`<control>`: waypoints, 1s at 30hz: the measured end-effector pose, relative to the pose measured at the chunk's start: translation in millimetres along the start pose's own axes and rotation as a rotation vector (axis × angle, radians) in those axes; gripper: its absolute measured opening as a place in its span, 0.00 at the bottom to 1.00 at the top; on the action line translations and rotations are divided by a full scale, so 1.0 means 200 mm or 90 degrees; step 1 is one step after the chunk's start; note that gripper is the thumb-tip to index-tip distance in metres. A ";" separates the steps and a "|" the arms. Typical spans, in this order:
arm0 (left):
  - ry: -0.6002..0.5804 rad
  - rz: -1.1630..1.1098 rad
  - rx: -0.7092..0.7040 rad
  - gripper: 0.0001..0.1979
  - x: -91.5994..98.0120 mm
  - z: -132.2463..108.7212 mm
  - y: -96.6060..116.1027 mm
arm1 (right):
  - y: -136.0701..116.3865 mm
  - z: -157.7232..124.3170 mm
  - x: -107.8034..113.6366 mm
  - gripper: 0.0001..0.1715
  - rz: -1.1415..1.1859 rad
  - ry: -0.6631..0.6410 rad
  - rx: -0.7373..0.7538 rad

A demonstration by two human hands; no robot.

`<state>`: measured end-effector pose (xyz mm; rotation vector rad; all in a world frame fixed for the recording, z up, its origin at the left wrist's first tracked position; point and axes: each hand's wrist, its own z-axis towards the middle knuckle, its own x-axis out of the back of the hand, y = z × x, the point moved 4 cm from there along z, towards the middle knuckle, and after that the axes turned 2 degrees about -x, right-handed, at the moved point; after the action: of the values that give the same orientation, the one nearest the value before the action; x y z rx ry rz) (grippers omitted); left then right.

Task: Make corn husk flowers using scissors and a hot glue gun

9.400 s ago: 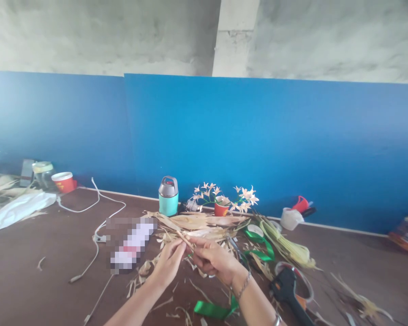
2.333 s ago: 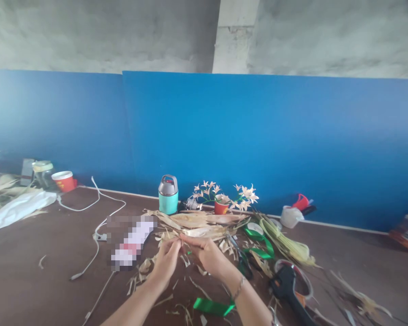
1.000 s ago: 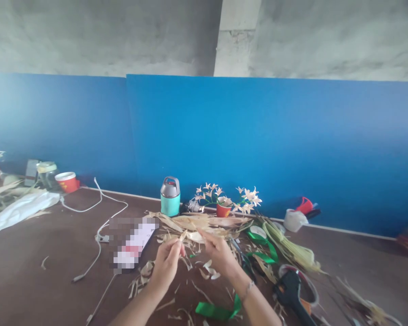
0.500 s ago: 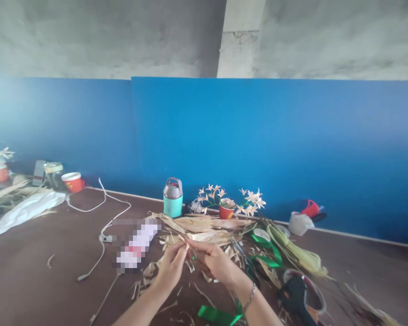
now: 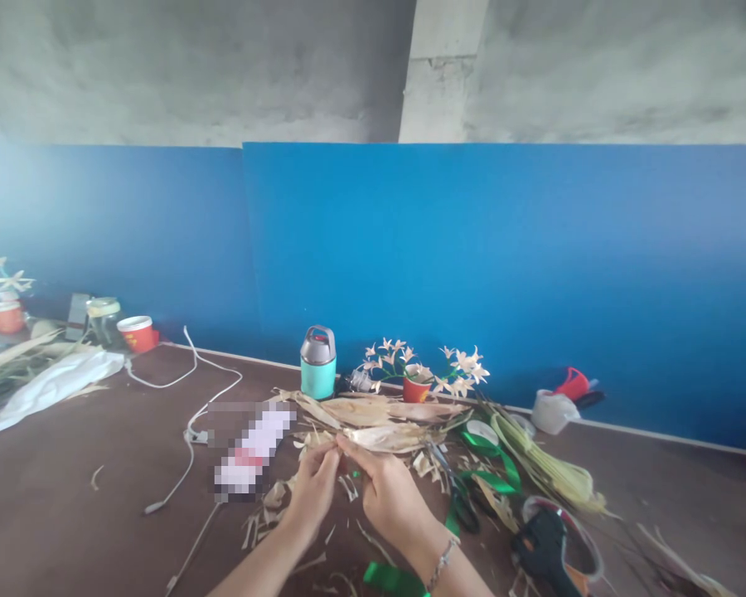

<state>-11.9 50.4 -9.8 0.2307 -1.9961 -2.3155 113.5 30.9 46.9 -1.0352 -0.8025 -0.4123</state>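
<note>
My left hand (image 5: 314,485) and my right hand (image 5: 393,497) meet at the fingertips over the brown table. Both are closed in a pinch on a small pale piece of corn husk (image 5: 338,444), mostly hidden by the fingers. Dried corn husks (image 5: 385,438) lie spread just beyond them, with cut scraps (image 5: 273,496) scattered around and under the hands. To the right of my right hand lie dark-handled scissors (image 5: 463,504) and green ribbon (image 5: 503,474).
Behind the husks stand a turquoise flask (image 5: 318,377) and a red cup (image 5: 416,388) beside pale flowers (image 5: 466,365). On the right are a bundle of green husks (image 5: 547,464) and a black glue gun (image 5: 542,543). A white cable (image 5: 190,448) and a blurred-out oblong thing (image 5: 254,452) lie left.
My right hand has turned and its fingers have drawn in at the left fingertips. The pale piece is now more hidden, and the scissors show more clearly. The view has shifted slightly.
</note>
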 end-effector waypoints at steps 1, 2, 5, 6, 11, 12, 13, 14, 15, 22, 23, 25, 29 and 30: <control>0.002 0.003 0.002 0.13 0.00 0.00 0.00 | -0.01 0.00 0.00 0.41 -0.033 -0.004 -0.015; 0.004 0.006 0.001 0.14 -0.01 0.00 0.00 | -0.01 0.00 -0.01 0.40 -0.063 -0.006 -0.028; 0.008 0.016 -0.018 0.14 -0.01 -0.01 0.03 | -0.01 -0.01 -0.02 0.41 -0.150 -0.011 -0.050; 0.006 0.025 -0.027 0.14 -0.01 -0.01 0.04 | 0.00 0.00 -0.02 0.41 -0.183 -0.012 -0.067; -0.050 0.076 -0.050 0.18 -0.01 -0.01 0.10 | 0.17 0.02 0.07 0.33 -0.125 0.042 -0.227; -0.052 0.079 -0.053 0.18 -0.01 -0.01 0.11 | 0.19 0.03 0.10 0.30 0.003 0.060 -0.219; -0.050 0.082 -0.057 0.18 0.00 -0.01 0.11 | 0.20 0.03 0.11 0.28 0.154 0.050 -0.235; -0.048 0.087 -0.060 0.18 0.00 -0.01 0.12 | 0.20 0.02 0.11 0.28 0.305 0.017 -0.249; -0.050 0.092 -0.064 0.17 0.00 0.00 0.12 | 0.19 0.02 0.10 0.29 0.446 -0.049 -0.256; -0.096 0.118 -0.110 0.16 -0.02 -0.02 0.15 | 0.11 -0.02 -0.03 0.34 0.733 -0.318 -0.321; -0.097 0.122 -0.116 0.16 -0.02 -0.02 0.15 | 0.12 -0.02 -0.04 0.31 0.722 -0.292 -0.317; -0.098 0.123 -0.113 0.16 -0.02 -0.02 0.14 | 0.13 0.00 -0.04 0.25 0.645 -0.224 -0.281; -0.069 0.083 -0.059 0.14 -0.01 -0.01 0.10 | 0.08 0.02 0.01 0.26 0.361 -0.066 -0.086; -0.051 0.069 -0.038 0.13 -0.01 -0.01 0.08 | 0.06 0.02 0.02 0.29 0.283 -0.036 -0.045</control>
<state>-10.5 46.5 6.7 0.0264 -1.9190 -2.3467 121.2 40.0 43.8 -1.2575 -0.5868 -0.0313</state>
